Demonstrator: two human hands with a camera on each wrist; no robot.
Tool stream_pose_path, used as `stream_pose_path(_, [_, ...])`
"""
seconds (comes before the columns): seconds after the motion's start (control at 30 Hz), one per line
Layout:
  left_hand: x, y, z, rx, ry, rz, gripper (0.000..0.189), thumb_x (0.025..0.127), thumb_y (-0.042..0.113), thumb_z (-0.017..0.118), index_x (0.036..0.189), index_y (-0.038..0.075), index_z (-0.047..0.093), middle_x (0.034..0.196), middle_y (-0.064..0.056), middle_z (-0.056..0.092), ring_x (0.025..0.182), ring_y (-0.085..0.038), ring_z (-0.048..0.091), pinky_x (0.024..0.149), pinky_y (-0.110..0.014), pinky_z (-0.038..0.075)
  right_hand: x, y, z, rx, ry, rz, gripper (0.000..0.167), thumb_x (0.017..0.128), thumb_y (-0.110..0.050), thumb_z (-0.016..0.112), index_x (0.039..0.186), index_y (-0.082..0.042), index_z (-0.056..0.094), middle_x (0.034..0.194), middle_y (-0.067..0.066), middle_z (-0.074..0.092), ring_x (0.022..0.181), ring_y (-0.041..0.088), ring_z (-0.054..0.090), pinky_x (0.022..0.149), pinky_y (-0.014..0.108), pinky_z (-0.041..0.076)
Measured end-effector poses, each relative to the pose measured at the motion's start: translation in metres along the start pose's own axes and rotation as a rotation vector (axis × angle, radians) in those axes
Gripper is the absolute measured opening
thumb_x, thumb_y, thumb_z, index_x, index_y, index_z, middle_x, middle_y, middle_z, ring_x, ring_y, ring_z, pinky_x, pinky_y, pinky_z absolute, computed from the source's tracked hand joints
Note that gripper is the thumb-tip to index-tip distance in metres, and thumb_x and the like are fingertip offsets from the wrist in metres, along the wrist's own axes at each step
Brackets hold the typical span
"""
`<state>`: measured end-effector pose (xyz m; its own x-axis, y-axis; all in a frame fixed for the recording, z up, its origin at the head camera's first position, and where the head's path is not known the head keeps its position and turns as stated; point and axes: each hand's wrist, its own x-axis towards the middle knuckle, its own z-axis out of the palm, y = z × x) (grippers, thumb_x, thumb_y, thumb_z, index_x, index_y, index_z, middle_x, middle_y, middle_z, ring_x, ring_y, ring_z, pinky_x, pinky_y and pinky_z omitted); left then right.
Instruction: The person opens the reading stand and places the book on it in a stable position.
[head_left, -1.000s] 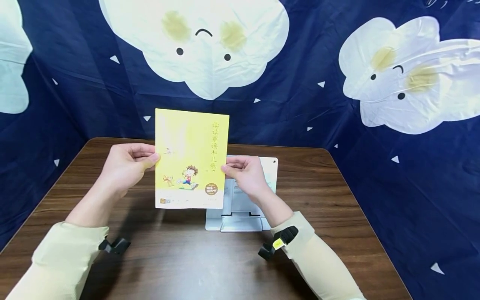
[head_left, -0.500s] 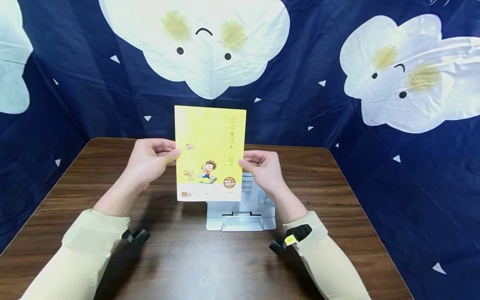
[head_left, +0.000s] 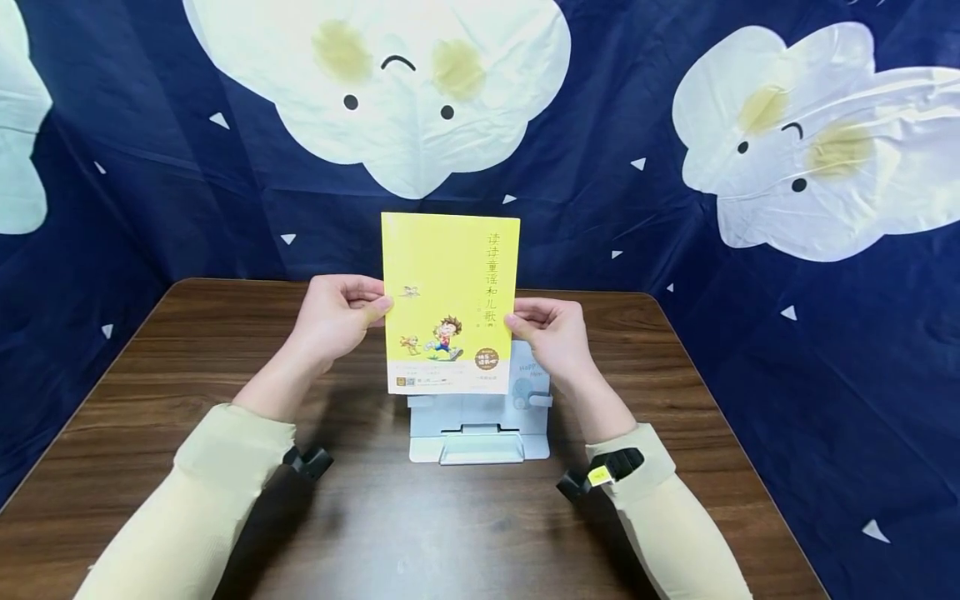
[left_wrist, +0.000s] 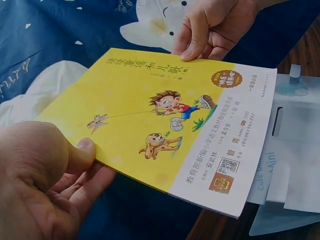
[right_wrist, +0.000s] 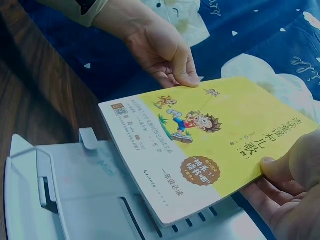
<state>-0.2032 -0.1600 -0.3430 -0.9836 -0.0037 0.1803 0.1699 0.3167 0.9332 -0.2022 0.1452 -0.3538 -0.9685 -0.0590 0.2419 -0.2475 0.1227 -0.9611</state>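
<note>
A thin yellow children's book (head_left: pixel 435 275) with a white lower band stands upright in the air, cover facing the camera. My left hand (head_left: pixel 341 317) pinches its left edge, thumb on the cover and fingers behind. Its right edge is gripped the same way by my right hand (head_left: pixel 551 337). Directly behind and below the book is a pale blue book stand (head_left: pixel 480 417), its upper part largely hidden by the cover. In the right wrist view the lower end of the book overlaps the slotted back plate of the stand (right_wrist: pixel 95 185).
The stand rests on a dark wood table (head_left: pixel 360 517), with its front ledge (head_left: pixel 482 450) toward me. A navy cloth (head_left: pixel 600 233) with white cloud shapes hangs behind and at the sides of the table.
Both hands have carried the book to the right, from left of the stand to in front of its upper part. The grip on both edges stays the same.
</note>
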Motion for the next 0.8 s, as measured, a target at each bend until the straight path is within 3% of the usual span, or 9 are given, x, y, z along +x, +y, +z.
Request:
stream_pose_path(0.47, [0.010,-0.003,0.023,0.010,-0.025,0.017,0.017,0.099,0.003,0.074,0.112,-0.007,0.075,0.102,-0.019,0.075,0.086,-0.023,0.077,0.073,-0.029,0.063,0.006,0.012,-0.019,-0.035,0.036,-0.007,0.019,0.093,0.009,0.077,0.112,0.009,0.078,0.097,0.021,0.077,0.083,0.018,0.076,0.077,0.029,0.063])
stream_pose_path(0.8, [0.014,-0.007,0.035,0.026,-0.052,-0.019,0.016,0.099,0.005,0.075,0.112,-0.003,0.075,0.106,-0.016,0.077,0.088,-0.025,0.077,0.073,-0.029,0.063,0.005,0.021,-0.027,-0.061,0.070,0.016,0.016,0.093,0.009,0.076,0.109,0.009,0.078,0.093,0.019,0.076,0.080,0.015,0.074,0.074,0.026,0.062])
